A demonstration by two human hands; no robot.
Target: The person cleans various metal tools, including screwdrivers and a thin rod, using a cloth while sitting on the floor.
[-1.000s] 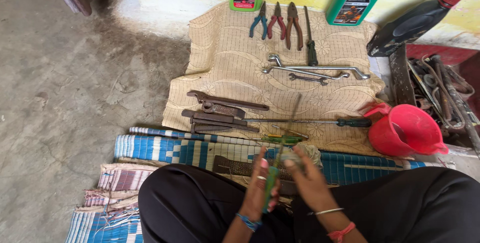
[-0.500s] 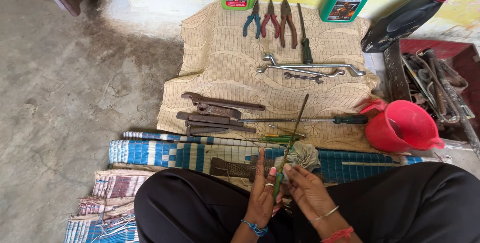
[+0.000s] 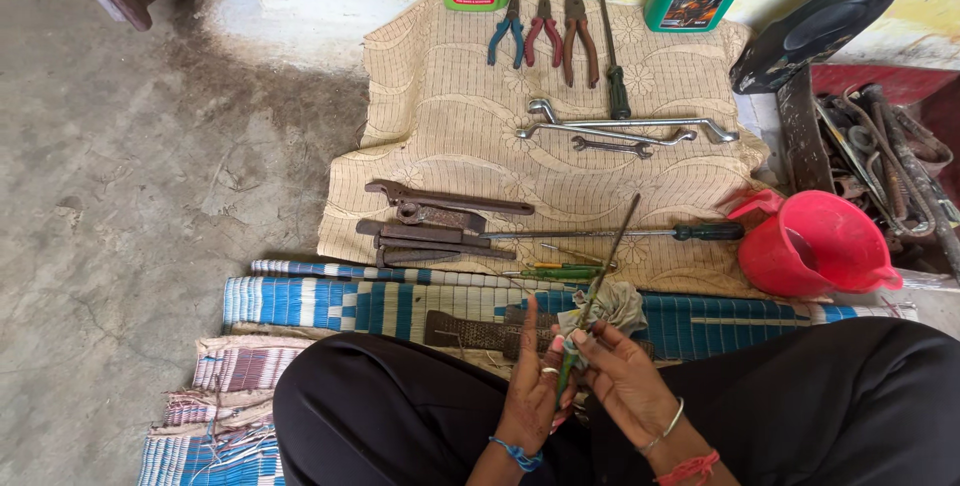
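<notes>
I had both hands, left (image 3: pixel 528 386) and right (image 3: pixel 625 376), pinched together on the green-handled screwdriver (image 3: pixel 598 291), rag (image 3: pixel 610 306) touching it.

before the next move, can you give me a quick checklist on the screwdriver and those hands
1. Green-handled screwdriver held by both hands: ok.
2. Left hand on the handle's lower end: ok.
3. Right hand fingers at the shaft: ok.
4. Shaft tip points away from the body, over the beige cloth: ok.
5. Grey rag touching the shaft: cannot tell.
6. Red jug apart from the hands: ok.
</notes>
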